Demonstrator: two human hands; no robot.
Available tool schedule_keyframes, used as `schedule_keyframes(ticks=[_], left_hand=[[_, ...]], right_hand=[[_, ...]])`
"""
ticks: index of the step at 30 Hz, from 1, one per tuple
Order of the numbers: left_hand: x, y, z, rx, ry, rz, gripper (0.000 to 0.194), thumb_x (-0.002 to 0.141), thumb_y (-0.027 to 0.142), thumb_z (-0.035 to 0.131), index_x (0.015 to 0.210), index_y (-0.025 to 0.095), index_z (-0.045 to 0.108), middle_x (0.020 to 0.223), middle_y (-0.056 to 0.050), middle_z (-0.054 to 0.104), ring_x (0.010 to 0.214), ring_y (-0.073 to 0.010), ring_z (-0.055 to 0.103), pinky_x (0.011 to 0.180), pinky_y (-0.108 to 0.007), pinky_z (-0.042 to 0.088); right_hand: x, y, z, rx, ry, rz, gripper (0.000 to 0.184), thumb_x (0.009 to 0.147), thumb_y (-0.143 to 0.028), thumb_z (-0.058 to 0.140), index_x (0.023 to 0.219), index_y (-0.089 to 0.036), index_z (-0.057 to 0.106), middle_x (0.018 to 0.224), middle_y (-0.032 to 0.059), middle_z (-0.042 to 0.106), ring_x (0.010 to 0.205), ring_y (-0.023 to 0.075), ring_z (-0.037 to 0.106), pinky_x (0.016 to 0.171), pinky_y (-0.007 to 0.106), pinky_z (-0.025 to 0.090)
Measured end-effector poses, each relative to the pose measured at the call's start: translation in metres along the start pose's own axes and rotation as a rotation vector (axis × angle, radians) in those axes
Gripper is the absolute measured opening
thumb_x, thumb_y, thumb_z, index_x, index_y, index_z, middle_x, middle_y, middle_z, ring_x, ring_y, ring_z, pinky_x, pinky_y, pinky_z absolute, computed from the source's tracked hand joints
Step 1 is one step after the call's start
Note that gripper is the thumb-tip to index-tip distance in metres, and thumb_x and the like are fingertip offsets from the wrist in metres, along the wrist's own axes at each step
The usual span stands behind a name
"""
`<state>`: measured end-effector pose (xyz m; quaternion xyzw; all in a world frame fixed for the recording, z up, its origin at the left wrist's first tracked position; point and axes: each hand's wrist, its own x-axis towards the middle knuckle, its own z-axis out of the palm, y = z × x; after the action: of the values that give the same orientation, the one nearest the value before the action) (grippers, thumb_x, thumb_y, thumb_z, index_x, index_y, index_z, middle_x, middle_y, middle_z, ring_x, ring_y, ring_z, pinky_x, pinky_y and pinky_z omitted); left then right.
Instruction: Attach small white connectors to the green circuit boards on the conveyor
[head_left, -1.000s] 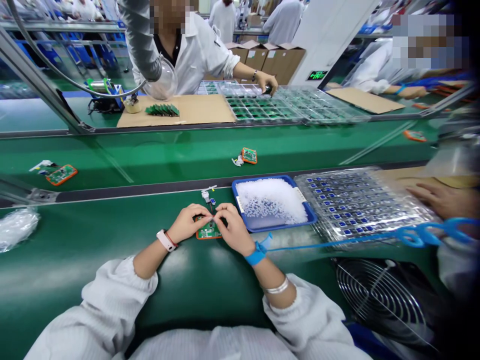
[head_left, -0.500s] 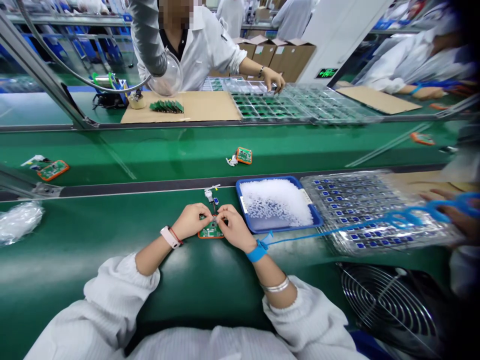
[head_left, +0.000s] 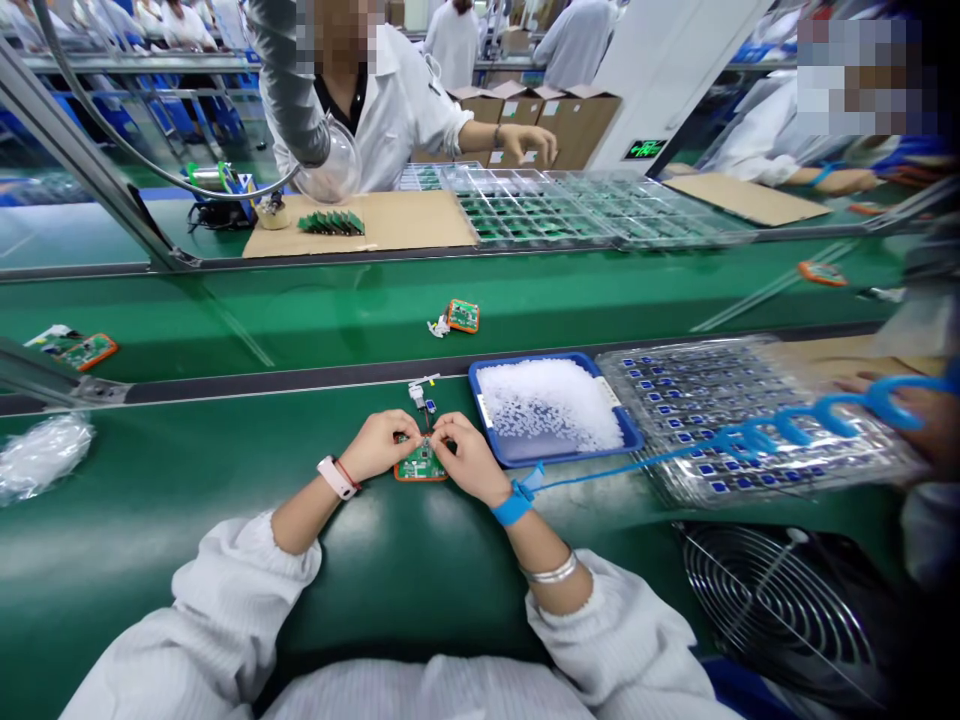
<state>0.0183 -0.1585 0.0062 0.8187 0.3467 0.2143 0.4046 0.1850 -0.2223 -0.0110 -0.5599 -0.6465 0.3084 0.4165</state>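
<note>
1. Orange-edged circuit board (head_left: pixel 420 464) is lying flat on the green desk (head_left: pixel 150 455), between the person's two hands and just in front of their body.
2. Left hand (head_left: pixel 377 446) and right hand (head_left: pixel 471 458) are closing in from either side, with the fingers (head_left: pixel 409 426) curling inward and almost meeting over the board's upper edge. Whatever they may be pinching is too small to make out, so I cannot tell whether they have hold of anything.
3. White connector (head_left: pixel 415 394) and small blue component (head_left: pixel 430 406) are sitting just above the board, close to the fingertips.
4. Progress shows only in how things lie: one board is under the hands, while clear blister tray (head_left: pixel 750 420) is holding many rows of blue parts.
5. Blue tray (head_left: pixel 480 400) is standing just right of the hands, filled with white granules.
6. Two more orange-edged boards (head_left: pixel 463 316) (head_left: pixel 88 351) are lying on the green belt (head_left: pixel 300 325) beyond.
7. Co-worker's hand (head_left: pixel 529 143) is reaching over trays of green boards (head_left: pixel 525 215) across the line.
</note>
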Motion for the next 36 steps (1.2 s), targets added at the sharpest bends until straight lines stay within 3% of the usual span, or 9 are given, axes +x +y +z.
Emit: schedule_keyframes(ticks=[4, 14, 26, 29, 30, 34, 36], left_hand=[[-0.002, 0.000, 0.001, 0.001, 0.028, 0.042, 0.011, 0.078, 0.021, 0.061, 0.071, 0.017, 0.068, 0.084, -0.004, 0.067, 0.082, -0.0166, 0.060, 0.078, -0.030, 0.045], [-0.005, 0.006, 0.000, 0.093, 0.027, 0.083, 0.012, 0.080, 0.020, 0.060, 0.072, 0.018, 0.068, 0.085, -0.003, 0.068, 0.083, -0.0172, 0.059, 0.078, -0.031, 0.044], [0.000, 0.013, 0.000, 0.098, -0.008, -0.021, 0.014, 0.078, 0.015, 0.057, 0.068, 0.016, 0.066, 0.081, -0.004, 0.068, 0.077, -0.0160, 0.061, 0.075, -0.028, 0.046], [-0.008, 0.012, 0.002, 0.178, 0.052, -0.018, 0.010, 0.080, 0.022, 0.059, 0.076, 0.016, 0.066, 0.085, -0.005, 0.067, 0.081, -0.0180, 0.061, 0.078, -0.030, 0.046], [-0.013, 0.011, 0.003, 0.219, 0.061, 0.007, 0.013, 0.079, 0.027, 0.062, 0.085, 0.016, 0.065, 0.091, -0.006, 0.066, 0.088, -0.0203, 0.060, 0.081, -0.033, 0.045], [-0.031, 0.007, 0.005, 0.367, -0.046, 0.161, 0.064, 0.070, 0.048, 0.070, 0.124, 0.021, 0.051, 0.128, -0.012, 0.054, 0.120, -0.0305, 0.045, 0.100, -0.045, 0.035], [-0.032, 0.007, 0.001, 0.376, -0.099, 0.178, 0.066, 0.071, 0.048, 0.070, 0.127, 0.023, 0.048, 0.128, -0.012, 0.053, 0.118, -0.0307, 0.047, 0.099, -0.046, 0.036]], right_hand=[[0.000, -0.004, -0.002, 0.049, 0.018, 0.006, 0.013, 0.079, -0.017, 0.050, 0.068, -0.019, 0.054, 0.085, 0.0040, 0.053, 0.085, 0.0163, 0.054, 0.080, 0.033, 0.044], [0.000, -0.004, -0.004, 0.016, -0.079, 0.007, 0.015, 0.082, -0.019, 0.050, 0.067, -0.019, 0.054, 0.089, 0.0051, 0.051, 0.091, 0.0172, 0.052, 0.084, 0.034, 0.042], [0.002, 0.000, 0.002, -0.046, -0.048, 0.006, 0.016, 0.077, -0.013, 0.048, 0.063, -0.019, 0.052, 0.082, 0.0044, 0.050, 0.083, 0.0173, 0.051, 0.077, 0.034, 0.043], [0.001, -0.001, 0.001, -0.022, -0.026, 0.014, 0.016, 0.078, -0.015, 0.049, 0.062, -0.019, 0.052, 0.080, 0.0039, 0.051, 0.081, 0.0172, 0.052, 0.076, 0.034, 0.043], [0.001, -0.001, 0.001, -0.003, -0.007, 0.012, 0.015, 0.078, -0.016, 0.050, 0.063, -0.019, 0.052, 0.079, 0.0036, 0.051, 0.080, 0.0170, 0.052, 0.076, 0.034, 0.043], [0.000, 0.000, 0.002, 0.111, 0.133, 0.019, 0.014, 0.081, -0.022, 0.050, 0.068, -0.019, 0.054, 0.083, 0.0040, 0.053, 0.079, 0.0159, 0.053, 0.071, 0.031, 0.045], [0.000, 0.000, 0.002, 0.146, 0.219, 0.033, 0.016, 0.083, -0.027, 0.050, 0.070, -0.019, 0.055, 0.085, 0.0048, 0.052, 0.078, 0.0155, 0.053, 0.069, 0.030, 0.046]])
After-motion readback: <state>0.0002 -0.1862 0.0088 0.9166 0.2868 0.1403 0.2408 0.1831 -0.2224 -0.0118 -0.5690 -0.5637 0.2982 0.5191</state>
